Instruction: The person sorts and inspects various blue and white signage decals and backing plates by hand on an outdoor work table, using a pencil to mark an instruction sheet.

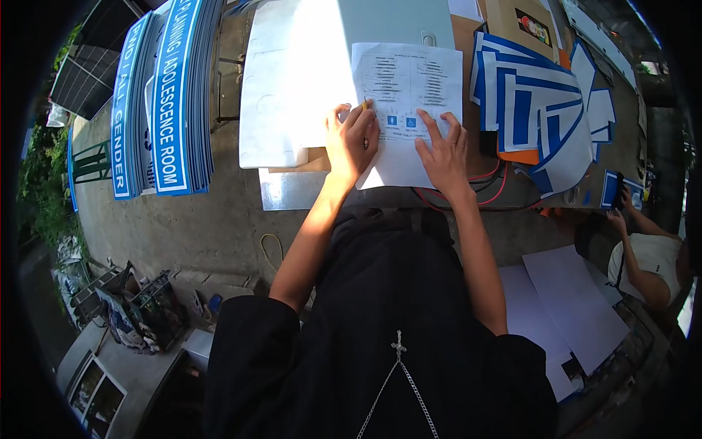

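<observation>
printed sheet [402, 55] lies at twelve o'clock on the desk [281, 110]; the left hand [344, 139] pinches a slim pencil-like tool [365, 106], the right hand [444, 150] spreads wide at the sheet's four o'clock. light, even pressure there should prevent creeping.

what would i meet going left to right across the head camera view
stacked room signs → white panel → left hand → right hand → blue-and-white cut pieces → another person
</observation>
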The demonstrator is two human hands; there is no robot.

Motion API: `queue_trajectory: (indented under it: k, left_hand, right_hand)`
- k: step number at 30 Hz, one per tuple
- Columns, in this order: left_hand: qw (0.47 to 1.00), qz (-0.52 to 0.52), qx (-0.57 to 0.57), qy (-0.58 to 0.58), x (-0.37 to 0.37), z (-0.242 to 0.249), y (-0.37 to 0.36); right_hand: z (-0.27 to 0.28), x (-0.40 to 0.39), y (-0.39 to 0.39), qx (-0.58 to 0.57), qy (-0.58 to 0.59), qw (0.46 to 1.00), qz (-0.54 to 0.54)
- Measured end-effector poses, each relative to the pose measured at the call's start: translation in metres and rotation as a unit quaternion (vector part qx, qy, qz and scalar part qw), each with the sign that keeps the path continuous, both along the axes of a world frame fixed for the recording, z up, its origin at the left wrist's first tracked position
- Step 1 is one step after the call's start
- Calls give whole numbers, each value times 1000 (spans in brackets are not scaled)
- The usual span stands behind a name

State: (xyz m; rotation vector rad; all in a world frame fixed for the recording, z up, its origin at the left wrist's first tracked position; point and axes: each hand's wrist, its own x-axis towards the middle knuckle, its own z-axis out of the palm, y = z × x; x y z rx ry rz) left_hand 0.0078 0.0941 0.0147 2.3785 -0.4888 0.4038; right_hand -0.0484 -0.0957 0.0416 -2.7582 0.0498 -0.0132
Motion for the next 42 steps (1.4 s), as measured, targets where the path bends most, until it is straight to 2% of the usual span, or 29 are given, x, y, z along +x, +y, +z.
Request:
queue_trajectory:
  k: [11, 14, 17, 18, 25, 31, 35, 38, 42]
  left_hand:
    - [1000, 15, 12, -21, -1, 9, -3]
    - [1000, 7, 3, 25, -1, 16, -2]
    - [991, -23, -49, 120, 1, 50, -6]
    - [993, -41, -48, 97, 1, 52, -7]
    - [995, 1, 90, 47, -7, 37, -22]
    - [979, -41, 76, 184, 18, 67, -20]
    - [993, -58, -3, 102, 31, 57, -20]
    - [987, -45, 64, 139, 26, 40, -18]
    - [978, -21, 105, 178, 39, 49, -25]
  right_hand:
    - [3, 1, 1, 4, 7, 1000, -5]
    - [5, -3, 3, 23, 6, 1000, -2]
    - [4, 1, 1, 25, -2, 1000, -1]
    - [6, 0, 2, 26, -4, 1000, -1]
    - [5, 0, 3, 19, -25, 1000, -2]
    - [8, 0, 5, 24, -23, 999, -5]
    - [5, -1, 4, 26, -23, 999, -6]
    - [5, -2, 7, 27, -30, 999, -8]
    - [2, -3, 7, 47, -41, 998, -10]
